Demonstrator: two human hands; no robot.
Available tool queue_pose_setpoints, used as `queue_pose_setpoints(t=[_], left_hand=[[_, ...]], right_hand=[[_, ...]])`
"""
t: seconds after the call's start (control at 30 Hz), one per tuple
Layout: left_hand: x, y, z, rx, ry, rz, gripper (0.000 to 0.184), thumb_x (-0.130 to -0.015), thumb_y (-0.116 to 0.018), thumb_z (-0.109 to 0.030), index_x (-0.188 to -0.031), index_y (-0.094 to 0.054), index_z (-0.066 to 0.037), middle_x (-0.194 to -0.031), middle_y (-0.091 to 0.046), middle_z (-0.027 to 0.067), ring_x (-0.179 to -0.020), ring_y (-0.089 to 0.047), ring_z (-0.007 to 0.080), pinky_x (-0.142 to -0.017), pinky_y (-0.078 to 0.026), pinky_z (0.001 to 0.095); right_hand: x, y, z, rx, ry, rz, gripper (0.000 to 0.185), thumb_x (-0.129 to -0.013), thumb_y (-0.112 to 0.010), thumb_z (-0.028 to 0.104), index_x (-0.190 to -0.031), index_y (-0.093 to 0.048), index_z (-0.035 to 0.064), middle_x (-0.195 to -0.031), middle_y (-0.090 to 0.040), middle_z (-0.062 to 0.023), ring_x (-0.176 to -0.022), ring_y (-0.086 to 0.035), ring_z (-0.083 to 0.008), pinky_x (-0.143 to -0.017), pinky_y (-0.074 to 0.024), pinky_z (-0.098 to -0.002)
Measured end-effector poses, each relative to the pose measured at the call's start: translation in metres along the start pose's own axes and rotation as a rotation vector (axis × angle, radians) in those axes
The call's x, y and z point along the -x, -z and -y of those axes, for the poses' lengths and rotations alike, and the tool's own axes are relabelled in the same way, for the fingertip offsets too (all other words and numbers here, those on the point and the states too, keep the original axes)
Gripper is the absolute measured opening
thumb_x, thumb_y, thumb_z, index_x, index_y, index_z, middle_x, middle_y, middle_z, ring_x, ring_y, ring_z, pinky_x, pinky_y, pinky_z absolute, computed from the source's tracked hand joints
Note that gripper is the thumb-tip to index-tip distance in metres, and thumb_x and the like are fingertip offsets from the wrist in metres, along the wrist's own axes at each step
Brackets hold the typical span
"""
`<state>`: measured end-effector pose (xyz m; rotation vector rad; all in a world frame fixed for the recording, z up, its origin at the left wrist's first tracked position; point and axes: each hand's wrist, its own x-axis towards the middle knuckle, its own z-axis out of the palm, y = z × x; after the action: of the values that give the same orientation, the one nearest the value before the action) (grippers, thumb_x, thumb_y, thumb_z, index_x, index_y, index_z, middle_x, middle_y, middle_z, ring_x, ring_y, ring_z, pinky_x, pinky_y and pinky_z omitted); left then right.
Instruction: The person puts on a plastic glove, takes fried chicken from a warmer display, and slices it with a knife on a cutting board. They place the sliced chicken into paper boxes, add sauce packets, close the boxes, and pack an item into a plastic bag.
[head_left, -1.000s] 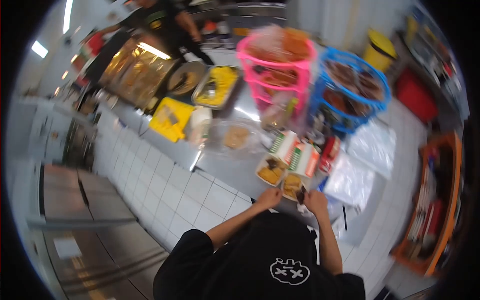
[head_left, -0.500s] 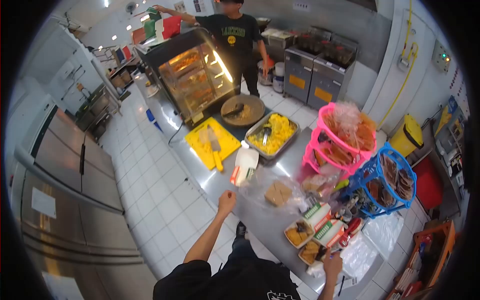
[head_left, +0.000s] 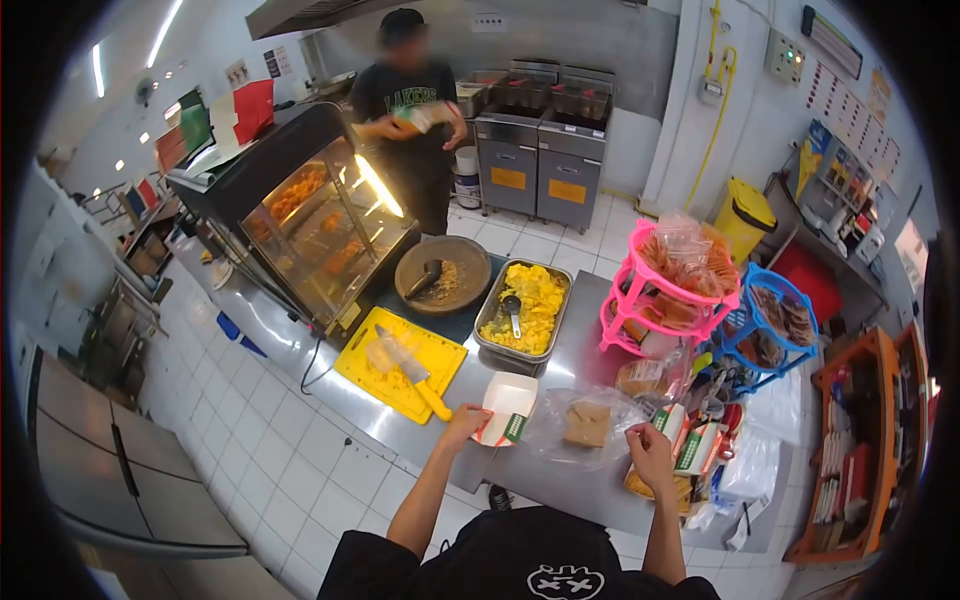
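Note:
My left hand pinches the near left edge of an open white paper box with green and orange print, at the table's front edge. Curled above the table is my right hand, between a clear plastic bag holding a brown block and the food boxes; what its fingers hold, if anything, is too small to make out. Two printed boxes with food stand behind and right of it, partly hidden by the hand. A knife lies on the yellow cutting board, left of the white box.
A metal tray of yellow food and a round pan stand behind. Pink and blue baskets rise at right. A lit display case is at left. Across the table a person holds a printed box.
My left hand has moved onto the white box, which now stands open. My right hand has come left, away from the food boxes. The person across has brought a box before their chest.

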<state>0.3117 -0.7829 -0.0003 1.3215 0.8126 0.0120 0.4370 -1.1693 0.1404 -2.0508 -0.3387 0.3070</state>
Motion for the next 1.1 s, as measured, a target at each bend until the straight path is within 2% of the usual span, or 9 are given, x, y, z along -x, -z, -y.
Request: queue_pose_setpoints(t=[0.03, 0.17, 0.33, 0.43, 0.57, 0.73, 0.8, 0.9, 1.1], left_hand=[[0.017, 0.000, -0.010, -0.103, 0.019, -0.021, 0.052, -0.089, -0.076, -0.023, -0.128, -0.053, 0.002, -0.105, -0.068, 0.0133, -0.090, -0.068, 0.0168, -0.076, -0.056, 0.0287], [0.041, 0.026, -0.012, 0.037, -0.067, 0.103, 0.041, -0.093, -0.071, -0.013, -0.127, -0.051, -0.001, -0.103, -0.070, 0.0110, -0.086, -0.068, 0.0144, -0.074, -0.057, 0.0280], [0.078, 0.028, -0.042, 0.155, -0.192, -0.001, 0.034, -0.095, -0.067, -0.007, -0.126, -0.054, -0.002, -0.098, -0.070, 0.0071, -0.083, -0.067, 0.0119, -0.072, -0.056, 0.0245], [0.055, 0.024, -0.096, 0.173, -0.346, -0.056, 0.034, -0.095, -0.067, -0.008, -0.126, -0.055, -0.002, -0.094, -0.068, 0.0048, -0.080, -0.065, 0.0091, -0.069, -0.054, 0.0227], [0.034, 0.004, -0.172, 0.167, -0.521, -0.148, 0.035, -0.096, -0.069, -0.012, -0.126, -0.055, -0.003, -0.092, -0.066, 0.0029, -0.078, -0.063, 0.0063, -0.064, -0.050, 0.0207], [0.020, -0.008, -0.179, 0.106, -0.568, -0.118, 0.035, -0.096, -0.070, -0.017, -0.125, -0.056, -0.005, -0.099, -0.069, 0.0044, -0.081, -0.064, 0.0082, -0.069, -0.052, 0.0219], [0.018, -0.002, -0.163, 0.095, -0.553, -0.103, 0.038, -0.095, -0.071, -0.017, -0.128, -0.055, -0.005, -0.105, -0.069, 0.0068, -0.093, -0.066, 0.0135, -0.080, -0.055, 0.0274], [0.060, -0.019, -0.166, 0.089, -0.385, -0.157, 0.042, -0.096, -0.068, -0.016, -0.131, -0.052, -0.002, -0.112, -0.065, 0.0102, -0.098, -0.065, 0.0162, -0.083, -0.054, 0.0277], [0.100, -0.014, -0.113, 0.161, -0.293, -0.106, 0.038, -0.098, -0.065, -0.009, -0.133, -0.051, -0.002, -0.106, -0.066, 0.0071, -0.094, -0.065, 0.0137, -0.080, -0.055, 0.0268]], right_hand=[[0.000, -0.012, 0.001, -0.065, 0.013, 0.003, 0.016, -0.096, -0.063, 0.015, -0.098, -0.068, 0.0001, -0.065, -0.057, -0.0013, -0.059, -0.050, -0.0078, -0.055, -0.0395, -0.0274], [0.003, -0.044, 0.020, -0.152, 0.055, 0.060, 0.015, -0.096, -0.064, 0.015, -0.099, -0.067, 0.0003, -0.067, -0.056, 0.0008, -0.061, -0.048, -0.0053, -0.055, -0.0386, -0.0250], [-0.007, -0.053, 0.045, -0.248, -0.027, 0.201, 0.013, -0.098, -0.063, 0.014, -0.101, -0.066, 0.0014, -0.071, -0.059, 0.0015, -0.065, -0.051, -0.0046, -0.057, -0.0407, -0.0233], [-0.022, -0.059, 0.041, -0.280, -0.070, 0.294, 0.013, -0.098, -0.062, 0.013, -0.103, -0.065, 0.0015, -0.075, -0.060, 0.0018, -0.068, -0.052, -0.0045, -0.059, -0.0420, -0.0226], [-0.045, -0.074, 0.056, -0.314, 0.120, 0.311, 0.013, -0.101, -0.059, 0.016, -0.106, -0.063, 0.0045, -0.072, -0.055, 0.0035, -0.058, -0.047, -0.0025, -0.049, -0.0364, -0.0205], [-0.051, -0.061, 0.074, -0.370, 0.038, 0.260, 0.014, -0.098, -0.062, 0.014, -0.103, -0.066, 0.0019, -0.078, -0.062, -0.0003, -0.070, -0.055, -0.0066, -0.062, -0.0447, -0.0247], [-0.073, -0.055, 0.034, -0.204, 0.368, -0.006, 0.015, -0.101, -0.062, 0.020, -0.102, -0.065, 0.0049, -0.073, -0.058, 0.0028, -0.059, -0.051, -0.0028, -0.048, -0.0394, -0.0228], [-0.079, 0.006, 0.001, -0.274, 0.043, -0.250, 0.019, -0.095, -0.065, 0.020, -0.097, -0.068, 0.0012, -0.078, -0.068, -0.0056, -0.071, -0.060, -0.0118, -0.065, -0.0482, -0.0311], [-0.103, 0.132, -0.104, 0.074, 0.078, -0.804, 0.016, -0.090, -0.066, 0.016, -0.097, -0.071, 0.0020, -0.089, -0.072, -0.0144, -0.083, -0.069, -0.0253, -0.076, -0.0532, -0.0371]])
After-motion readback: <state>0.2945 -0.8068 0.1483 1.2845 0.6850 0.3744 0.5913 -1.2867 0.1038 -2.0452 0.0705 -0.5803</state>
